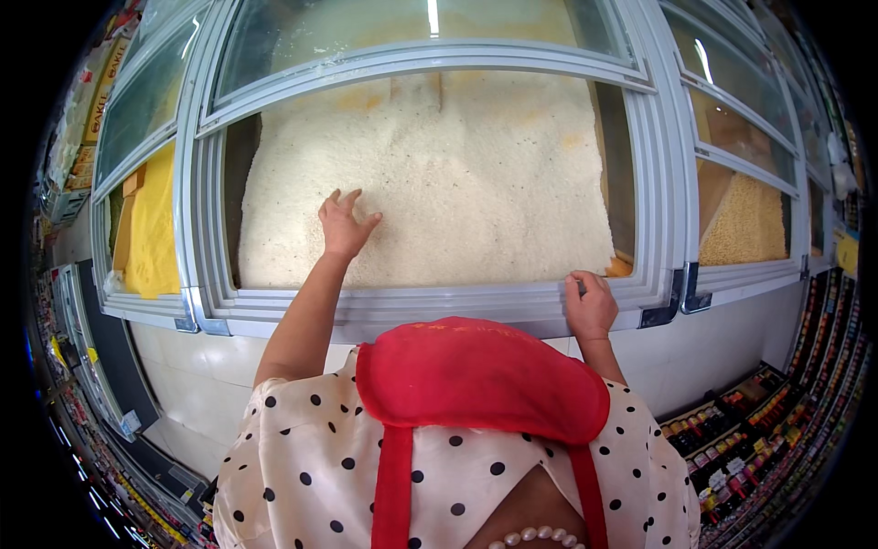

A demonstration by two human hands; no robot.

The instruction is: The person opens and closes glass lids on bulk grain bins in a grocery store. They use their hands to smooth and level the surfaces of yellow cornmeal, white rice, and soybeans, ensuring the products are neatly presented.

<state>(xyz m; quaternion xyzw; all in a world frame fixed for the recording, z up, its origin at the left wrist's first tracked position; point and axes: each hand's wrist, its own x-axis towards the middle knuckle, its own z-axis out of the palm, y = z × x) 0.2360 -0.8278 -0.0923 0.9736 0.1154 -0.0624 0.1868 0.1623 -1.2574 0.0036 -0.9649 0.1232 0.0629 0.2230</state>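
A wide bed of pale grain that looks like white rice [439, 185] fills the bin in front of me, with small dark specks scattered over it. My left hand [346, 225] is at the grain on the left side, fingers and thumb spread, nothing seen in its grasp. Whether its fingertips press into the grain is unclear. At the bin's metal front rim [446, 302], toward the right, my right hand [591, 305] has loosely curled fingers. Its palm is hidden, so whether it grips the rim or holds something small cannot be told.
A framed glass sliding panel [432, 41] covers the bin's far part. Neighbouring bins hold yellow meal or flour [152, 226] at left and yellowish grains [744, 223] at right. Shelves of bottles [727, 439] stand at lower right. A red apron [480, 381] bulges near the front rim.
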